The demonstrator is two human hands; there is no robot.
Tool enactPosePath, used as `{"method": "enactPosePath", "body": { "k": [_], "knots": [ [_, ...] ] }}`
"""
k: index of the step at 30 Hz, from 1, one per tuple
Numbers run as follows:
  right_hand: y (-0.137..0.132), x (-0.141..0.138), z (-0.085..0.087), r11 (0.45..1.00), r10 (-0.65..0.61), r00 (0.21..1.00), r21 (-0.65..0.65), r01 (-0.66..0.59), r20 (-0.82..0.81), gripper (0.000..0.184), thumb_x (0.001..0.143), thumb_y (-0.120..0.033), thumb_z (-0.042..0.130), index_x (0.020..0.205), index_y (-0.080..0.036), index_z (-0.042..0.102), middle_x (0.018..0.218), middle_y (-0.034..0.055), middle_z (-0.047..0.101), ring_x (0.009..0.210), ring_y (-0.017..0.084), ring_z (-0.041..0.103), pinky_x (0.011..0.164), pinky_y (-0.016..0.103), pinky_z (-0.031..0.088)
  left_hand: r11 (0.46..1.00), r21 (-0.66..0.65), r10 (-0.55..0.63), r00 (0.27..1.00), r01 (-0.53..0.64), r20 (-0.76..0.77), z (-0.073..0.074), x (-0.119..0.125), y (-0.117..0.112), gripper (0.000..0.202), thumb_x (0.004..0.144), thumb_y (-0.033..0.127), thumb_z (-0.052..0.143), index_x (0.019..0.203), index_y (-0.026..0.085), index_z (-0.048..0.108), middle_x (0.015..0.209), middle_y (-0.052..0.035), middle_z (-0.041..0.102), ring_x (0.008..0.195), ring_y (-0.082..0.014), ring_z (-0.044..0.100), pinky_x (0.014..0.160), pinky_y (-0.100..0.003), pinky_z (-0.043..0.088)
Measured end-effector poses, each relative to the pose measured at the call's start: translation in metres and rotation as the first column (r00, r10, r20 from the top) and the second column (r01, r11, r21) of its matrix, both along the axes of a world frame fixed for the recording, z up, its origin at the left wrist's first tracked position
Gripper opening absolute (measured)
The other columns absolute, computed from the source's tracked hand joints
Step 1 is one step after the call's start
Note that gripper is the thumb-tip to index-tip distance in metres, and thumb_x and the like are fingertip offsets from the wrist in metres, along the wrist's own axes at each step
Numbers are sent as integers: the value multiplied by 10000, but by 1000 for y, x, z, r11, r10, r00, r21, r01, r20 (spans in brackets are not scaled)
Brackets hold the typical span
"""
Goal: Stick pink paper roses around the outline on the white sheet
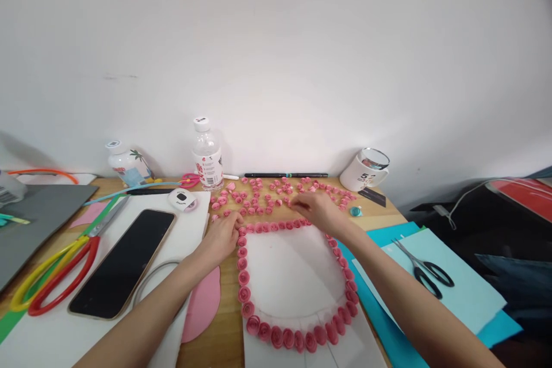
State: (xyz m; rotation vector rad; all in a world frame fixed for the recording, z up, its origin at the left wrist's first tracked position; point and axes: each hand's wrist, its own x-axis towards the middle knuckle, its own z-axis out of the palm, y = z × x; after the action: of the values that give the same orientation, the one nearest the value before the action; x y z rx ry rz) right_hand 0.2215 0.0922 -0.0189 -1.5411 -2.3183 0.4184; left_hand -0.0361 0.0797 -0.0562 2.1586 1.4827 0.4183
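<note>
A white sheet (297, 270) lies in front of me, with rolled pink paper roses (244, 294) set in a rounded border along its edges. At the border's upper left corner, my left hand (222, 236) has its fingertips drawn together beside a rose; what they hold, if anything, is hidden. My right hand (319, 211) is over the upper right of the border, fingers pinched close to the loose pink roses (259, 198) scattered behind the sheet. I cannot make out whether a rose is between those fingers. A teal paper rose (355, 211) sits to the right.
Left are a phone (123, 264), large red-and-yellow scissors (64, 270), a tape dispenser (181, 199) and a pink paper piece (204, 305). A plastic bottle (207, 161), a black pen (284, 175) and a mug (364, 171) stand or lie near the wall. Black-handled scissors (425, 270) rest on blue paper right.
</note>
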Motion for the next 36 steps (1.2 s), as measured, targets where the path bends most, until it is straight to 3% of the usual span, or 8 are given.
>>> {"method": "enactPosePath", "body": {
  "k": [4,9,16,23,27,31,33,36],
  "knots": [
    [54,-29,0,995,-94,996,30,94,-7,199,826,-111,522,851,-152,715,817,40,708,742,135,611,705,211,422,1000,-16,-12,999,12,38,-1,-2,2,279,696,-6,362,843,186,502,741,-4,680,724,-178,646,714,-297,451],
    [96,-64,-18,989,-149,989,-3,149,24,207,814,-130,549,902,-154,735,850,56,731,779,148,637,745,214,436,998,5,-59,994,59,87,-6,-5,5,341,680,-8,341,902,181,517,754,-5,687,688,-166,636,698,-296,469],
    [114,-79,-43,975,-215,976,-42,217,43,222,769,-141,586,929,-138,740,872,89,732,821,178,647,762,233,453,997,16,-70,997,69,41,-9,-6,4,294,721,9,362,905,175,521,763,-20,674,672,-162,625,652,-278,457],
    [118,-80,-43,962,-270,963,-47,269,-11,201,724,-95,581,835,-123,746,798,98,729,809,198,651,760,262,473,996,32,-82,996,82,19,-9,-6,5,309,752,12,345,963,172,503,715,-7,653,740,-176,638,685,-281,451],
    [101,-71,-23,961,-275,954,-35,273,-118,192,768,-114,558,847,-108,732,829,96,731,789,180,659,747,254,489,996,29,-87,996,86,37,-9,-6,4,301,758,11,330,947,174,497,726,-4,652,695,-160,627,663,-272,440],
    [42,-60,-4,983,-181,949,-36,177,-260,169,805,-185,571,881,-158,719,842,30,731,760,141,667,684,212,511,996,38,-86,995,84,48,-11,-7,4,281,760,28,340,936,168,509,707,-10,641,659,-168,607,654,-286,436],
    [6,-58,-6,999,-14,897,-34,-2,-442,116,779,-170,608,826,-153,713,819,31,726,753,147,667,682,225,526,995,51,-88,995,85,43,-14,-7,5,270,758,40,350,923,170,520,729,-22,647,686,-181,608,669,-299,441],
    [-35,-61,-25,987,159,871,76,-140,-465,91,773,-126,614,786,-166,695,812,39,715,730,149,660,678,253,535,995,52,-83,995,81,46,-15,-5,5,255,753,48,360,891,170,536,752,-39,654,710,-193,611,675,-304,448]
  ]
}}
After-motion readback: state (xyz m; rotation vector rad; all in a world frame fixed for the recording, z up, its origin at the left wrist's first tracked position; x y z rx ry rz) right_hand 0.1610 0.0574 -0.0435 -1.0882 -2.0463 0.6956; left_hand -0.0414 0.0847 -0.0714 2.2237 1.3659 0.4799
